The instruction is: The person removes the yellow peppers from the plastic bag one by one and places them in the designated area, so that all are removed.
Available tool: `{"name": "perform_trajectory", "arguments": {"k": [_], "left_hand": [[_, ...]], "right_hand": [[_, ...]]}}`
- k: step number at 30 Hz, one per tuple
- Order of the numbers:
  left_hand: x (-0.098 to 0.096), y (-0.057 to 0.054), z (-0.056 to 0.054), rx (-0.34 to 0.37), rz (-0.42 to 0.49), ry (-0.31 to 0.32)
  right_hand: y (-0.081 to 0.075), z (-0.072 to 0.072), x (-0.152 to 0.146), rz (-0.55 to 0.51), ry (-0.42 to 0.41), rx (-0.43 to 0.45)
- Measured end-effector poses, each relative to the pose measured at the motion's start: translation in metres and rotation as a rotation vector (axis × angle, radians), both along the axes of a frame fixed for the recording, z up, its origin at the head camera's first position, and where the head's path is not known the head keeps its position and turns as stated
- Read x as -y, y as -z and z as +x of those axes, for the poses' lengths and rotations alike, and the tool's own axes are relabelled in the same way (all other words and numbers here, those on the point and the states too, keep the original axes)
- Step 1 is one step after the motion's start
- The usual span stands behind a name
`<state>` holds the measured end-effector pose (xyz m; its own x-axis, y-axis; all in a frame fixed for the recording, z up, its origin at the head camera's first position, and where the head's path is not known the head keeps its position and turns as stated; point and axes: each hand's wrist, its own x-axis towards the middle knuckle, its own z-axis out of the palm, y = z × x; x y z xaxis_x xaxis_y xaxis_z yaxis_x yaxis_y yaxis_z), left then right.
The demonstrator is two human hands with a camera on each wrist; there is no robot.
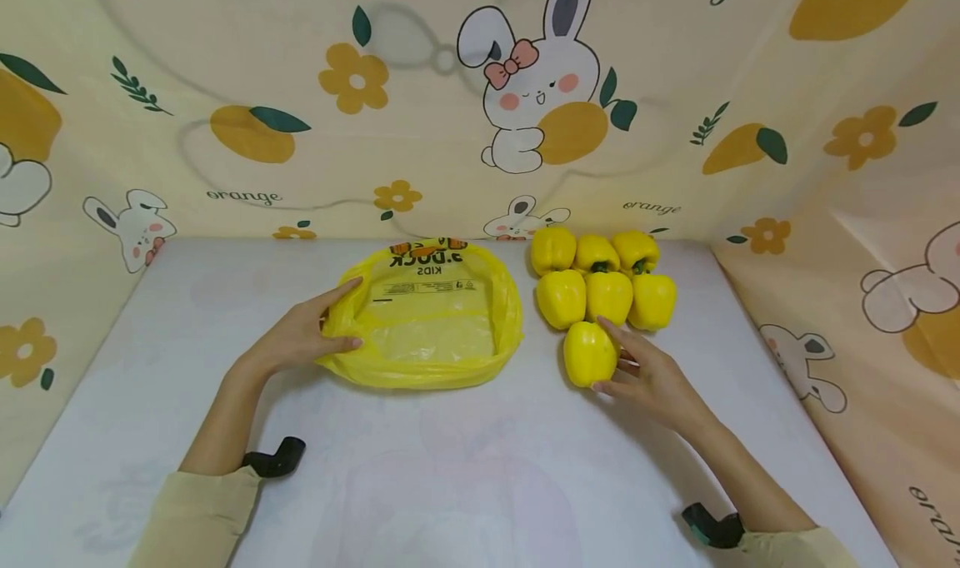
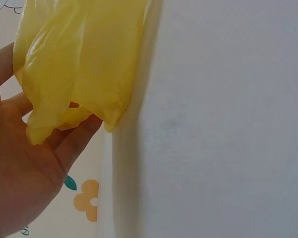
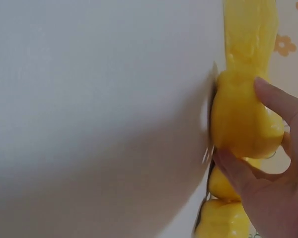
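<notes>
A yellow plastic bag (image 1: 431, 372), its mouth spread into a wide ring, stands on the table left of centre. My left hand (image 1: 296, 331) holds the bag's left side, thumb and fingers spread around it; in the left wrist view the bag's thin side (image 2: 84, 54) hangs between them. To the right, my right hand (image 1: 660, 376) grips a yellow bell pepper (image 1: 588, 356), with fingers and thumb on its right side. In the right wrist view this pepper (image 3: 246, 116) looks to be on or close to the table. Several more yellow bell peppers (image 1: 561, 300) sit just behind it.
The peppers behind stand close together in two rows near the table's back edge, right of the bag. A white table (image 1: 465, 468) lies under everything. Printed cloth (image 1: 300, 68) with rabbits and oranges rises at the back and sides. Dark wrist cameras (image 1: 277, 458) sit by both sleeves.
</notes>
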<state>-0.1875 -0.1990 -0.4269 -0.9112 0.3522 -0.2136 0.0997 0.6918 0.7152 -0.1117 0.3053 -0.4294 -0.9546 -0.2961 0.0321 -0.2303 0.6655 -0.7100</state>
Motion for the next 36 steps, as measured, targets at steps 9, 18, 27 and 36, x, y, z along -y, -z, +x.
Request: {"name": "perform_trajectory", "arguments": {"k": [9, 18, 27, 36], "left_hand": [[0.001, -0.003, 0.003, -0.026, 0.023, 0.009], [0.005, -0.003, 0.008, -0.045, 0.026, -0.008], [0.018, -0.001, 0.023, -0.077, 0.039, -0.014], [0.031, -0.003, 0.037, -0.162, -0.09, -0.012]], "right_hand": [[-0.004, 0.003, 0.007, 0.045, 0.025, -0.079], [-0.01, 0.006, 0.003, 0.068, 0.056, -0.12], [-0.02, 0.01, -0.017, 0.18, 0.121, -0.229], [-0.023, 0.0, -0.047, 0.331, 0.121, -0.332]]}}
